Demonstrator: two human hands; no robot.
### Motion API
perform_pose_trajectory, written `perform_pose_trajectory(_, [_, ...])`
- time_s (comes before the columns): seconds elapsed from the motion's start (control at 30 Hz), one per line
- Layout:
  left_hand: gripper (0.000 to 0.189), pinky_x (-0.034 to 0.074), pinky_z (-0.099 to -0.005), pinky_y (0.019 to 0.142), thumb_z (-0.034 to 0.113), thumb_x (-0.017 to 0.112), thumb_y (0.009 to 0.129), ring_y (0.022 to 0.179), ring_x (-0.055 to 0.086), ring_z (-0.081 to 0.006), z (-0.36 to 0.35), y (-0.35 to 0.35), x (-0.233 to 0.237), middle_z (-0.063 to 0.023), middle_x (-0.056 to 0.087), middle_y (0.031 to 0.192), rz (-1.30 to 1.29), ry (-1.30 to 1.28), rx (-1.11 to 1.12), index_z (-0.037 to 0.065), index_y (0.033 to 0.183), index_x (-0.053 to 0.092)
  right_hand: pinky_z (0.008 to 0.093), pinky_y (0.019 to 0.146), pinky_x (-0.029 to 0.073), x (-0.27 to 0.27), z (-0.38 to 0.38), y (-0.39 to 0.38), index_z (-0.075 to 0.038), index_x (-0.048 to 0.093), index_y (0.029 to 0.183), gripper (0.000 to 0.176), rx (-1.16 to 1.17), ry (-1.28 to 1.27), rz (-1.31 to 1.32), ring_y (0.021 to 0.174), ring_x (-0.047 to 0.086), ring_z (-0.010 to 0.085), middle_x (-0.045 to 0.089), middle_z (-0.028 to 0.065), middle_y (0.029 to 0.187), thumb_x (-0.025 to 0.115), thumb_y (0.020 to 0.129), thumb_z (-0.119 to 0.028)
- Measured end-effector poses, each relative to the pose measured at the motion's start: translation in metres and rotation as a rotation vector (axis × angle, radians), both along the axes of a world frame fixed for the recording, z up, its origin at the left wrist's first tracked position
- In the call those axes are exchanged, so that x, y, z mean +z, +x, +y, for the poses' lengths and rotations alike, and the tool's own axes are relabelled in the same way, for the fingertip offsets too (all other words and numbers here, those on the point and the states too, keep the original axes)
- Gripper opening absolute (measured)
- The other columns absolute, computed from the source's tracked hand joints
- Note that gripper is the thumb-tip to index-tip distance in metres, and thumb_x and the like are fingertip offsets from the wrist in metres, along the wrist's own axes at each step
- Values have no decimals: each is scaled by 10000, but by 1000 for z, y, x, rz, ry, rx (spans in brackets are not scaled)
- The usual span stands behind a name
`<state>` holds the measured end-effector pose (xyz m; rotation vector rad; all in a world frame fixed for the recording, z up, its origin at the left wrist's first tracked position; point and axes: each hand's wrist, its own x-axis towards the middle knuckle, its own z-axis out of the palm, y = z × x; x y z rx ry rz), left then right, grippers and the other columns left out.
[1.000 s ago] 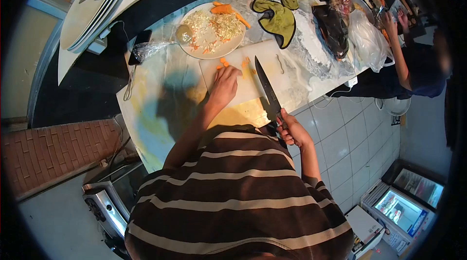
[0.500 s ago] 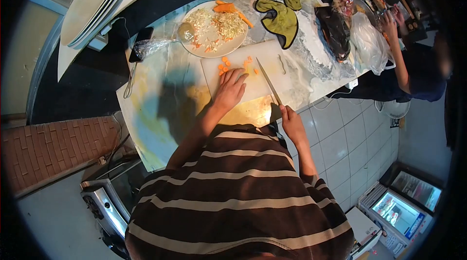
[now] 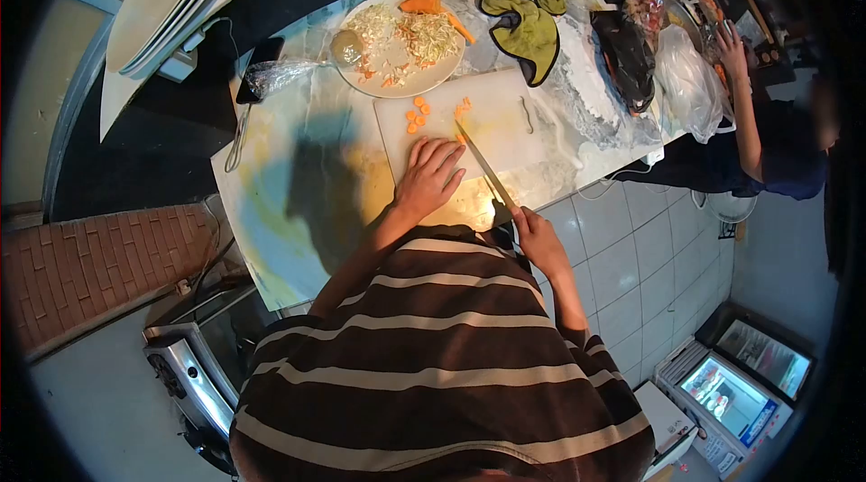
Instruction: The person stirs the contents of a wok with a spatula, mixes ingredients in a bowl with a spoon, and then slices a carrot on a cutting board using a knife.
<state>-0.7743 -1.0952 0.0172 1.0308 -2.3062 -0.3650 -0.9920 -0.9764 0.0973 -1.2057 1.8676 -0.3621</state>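
Observation:
My left hand point(image 3: 428, 177) lies flat, fingers spread, on the near edge of a white cutting board point(image 3: 505, 130). My right hand point(image 3: 535, 236) grips the handle of a long knife point(image 3: 481, 163), whose blade is edge-down with its tip on the board by my left fingers. Small orange carrot pieces point(image 3: 418, 114) lie on the board's far side. Beyond the board stands a white plate point(image 3: 397, 31) of shredded vegetables and carrot chunks.
Green cloths point(image 3: 528, 24) lie behind the board. Plastic bags point(image 3: 686, 76) sit at the right, where another person's hand point(image 3: 732, 45) works. Stacked plates point(image 3: 176, 9) with cutlery lie at the far left. A phone point(image 3: 257, 63) and a wrapped bag lie left of the plate.
My left hand slid back from the carrot pieces to the board's near edge. The knife turned from flat to edge-down and its tip moved toward my left fingers.

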Motion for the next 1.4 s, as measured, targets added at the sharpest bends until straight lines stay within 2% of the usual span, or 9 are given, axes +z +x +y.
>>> perform_pose_trajectory(0.2, [348,338,-466,1092,212,637,903,1169,528,-265,-3,3,-2,-87,612,1200,120,51,96,34,1202,624,481,683,448,-5,-1,5,33,604,1002,483,30,-30,59,798,556,516,583,306,759,424,1047,-413])
perform_pose_trajectory(0.4, [361,348,-462,1081,211,635,907,1184,528,-261,-4,0,0,-86,617,1210,74,14,83,24,1215,621,540,689,425,-10,1,8,25,567,941,473,42,-82,125,826,550,534,585,320,764,420,1048,-412])
perform_pose_trajectory(0.73, [376,344,-443,1086,210,639,902,1211,517,-255,-5,1,1,-84,611,1238,72,28,80,22,1228,623,540,661,424,-6,-2,18,23,556,924,455,45,-91,102,816,549,532,579,315,743,424,1051,-393])
perform_pose_trajectory(0.8, [378,344,-442,1085,209,640,901,1211,516,-256,-5,0,0,-83,609,1246,71,29,79,24,1230,625,591,687,450,-7,-3,19,13,584,960,435,64,-54,126,828,579,537,609,333,779,435,1043,-387])
perform_pose_trajectory(1.13, [388,338,-438,1091,216,641,901,1215,513,-249,-6,0,2,-76,605,1256,72,42,82,28,1240,616,599,645,444,-6,-4,21,6,564,927,402,98,-97,193,776,581,537,611,321,756,445,1042,-361])
perform_pose_trajectory(1.2, [391,338,-442,1092,224,642,902,1216,511,-252,-6,1,1,-77,605,1255,71,41,78,26,1239,618,560,656,422,-3,-5,22,18,565,937,426,73,-72,166,830,550,531,588,324,772,439,1049,-374])
perform_pose_trajectory(1.4, [404,334,-451,1097,246,636,910,1231,500,-260,-5,1,-3,-83,604,1256,47,12,78,21,1245,619,559,655,425,-6,-4,23,18,579,968,426,63,-88,127,842,549,535,591,325,783,439,1050,-376])
